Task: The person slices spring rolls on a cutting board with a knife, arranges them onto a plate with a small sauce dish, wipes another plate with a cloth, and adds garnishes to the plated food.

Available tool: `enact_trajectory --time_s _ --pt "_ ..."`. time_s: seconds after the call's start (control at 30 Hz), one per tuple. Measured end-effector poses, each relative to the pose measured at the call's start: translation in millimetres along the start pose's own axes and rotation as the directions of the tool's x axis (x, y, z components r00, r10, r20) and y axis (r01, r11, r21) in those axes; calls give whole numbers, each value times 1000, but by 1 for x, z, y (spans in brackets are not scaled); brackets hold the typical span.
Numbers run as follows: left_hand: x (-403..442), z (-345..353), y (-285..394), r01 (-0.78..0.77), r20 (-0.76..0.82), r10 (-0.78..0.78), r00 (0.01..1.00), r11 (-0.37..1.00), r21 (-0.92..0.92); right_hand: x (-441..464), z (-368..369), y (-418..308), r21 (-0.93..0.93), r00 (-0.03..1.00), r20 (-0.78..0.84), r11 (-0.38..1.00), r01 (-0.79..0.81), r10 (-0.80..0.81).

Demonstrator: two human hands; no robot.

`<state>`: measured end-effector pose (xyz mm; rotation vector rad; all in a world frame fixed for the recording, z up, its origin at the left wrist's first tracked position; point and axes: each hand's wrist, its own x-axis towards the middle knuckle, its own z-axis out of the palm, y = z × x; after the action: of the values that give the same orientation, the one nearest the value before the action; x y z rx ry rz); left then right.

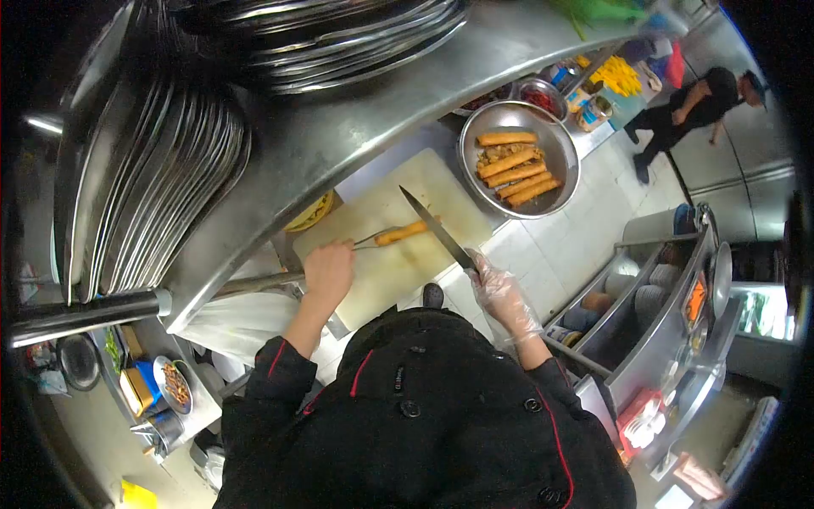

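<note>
1. Fried roll (400, 233) on cutting board (373, 284), right of nearer left hand (329, 270); long axis roughly left-right.
2. Left fingers curled round tongs (365, 243).
3. Gloved right hand (502, 299) grips knife (441, 231), crossing roll's far end.

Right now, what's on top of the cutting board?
On the cutting board: a golden roll, with a metal utensil at one end and the knife crossing over the other. Covered: the board under the roll, blade and left hand; the roll's underside.
</note>
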<state>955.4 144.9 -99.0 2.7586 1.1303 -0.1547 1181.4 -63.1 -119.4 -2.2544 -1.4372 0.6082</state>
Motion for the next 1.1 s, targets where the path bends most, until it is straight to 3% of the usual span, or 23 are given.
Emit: enact_trajectory --time_s 0.13,0.3,0.43,0.53,0.73,0.9,1.1 --pt "7 -3 2 -32 -58 36 998 997 70 4 12 29 -158 983 40 971 182 -178" --pt "21 -9 4 -80 8 79 997 984 157 7 -11 28 -292 966 115 922 256 -232" --pt "23 0 2 -157 -102 172 980 978 137 8 -6 32 -346 966 169 906 245 -196" --pt "18 3 5 -155 -149 172 974 981 119 9 2 37 -253 959 130 926 279 -253" --pt "8 -3 22 -117 -137 127 982 990 77 14 -7 24 -357 917 303 861 362 -260" --pt "23 2 14 -241 -137 257 957 962 128 22 -8 26 -344 914 297 862 373 -277" --pt "19 8 18 -193 -100 203 974 976 96 19 3 27 -368 915 338 864 342 -219"
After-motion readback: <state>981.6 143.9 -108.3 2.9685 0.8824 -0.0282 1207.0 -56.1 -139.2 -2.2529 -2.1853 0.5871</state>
